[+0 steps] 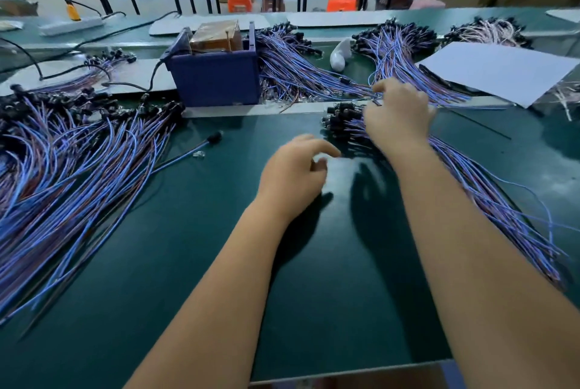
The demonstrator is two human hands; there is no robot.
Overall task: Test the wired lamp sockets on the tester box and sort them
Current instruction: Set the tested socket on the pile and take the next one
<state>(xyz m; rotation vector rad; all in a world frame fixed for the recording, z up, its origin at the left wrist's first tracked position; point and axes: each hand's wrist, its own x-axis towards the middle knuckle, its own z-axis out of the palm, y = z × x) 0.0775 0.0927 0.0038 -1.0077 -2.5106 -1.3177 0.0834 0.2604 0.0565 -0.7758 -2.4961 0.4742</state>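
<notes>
Right hand [398,115] is reaching into the pile of wired sockets [345,122] by the blue tester box [216,81], can't tell if it's gripping. Left hand [295,175] is hovering loosely curled, holding nothing.

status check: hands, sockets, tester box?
Right hand reaching into socket bundle, grip hidden. Left hand empty, loosely curled above the mat. Tester box unoccupied. One stray socket lies mid-mat.

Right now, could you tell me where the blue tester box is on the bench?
In the head view the blue tester box sits left of centre at the back of the green mat, between two piles of wired sockets, beyond the left hand.
</notes>
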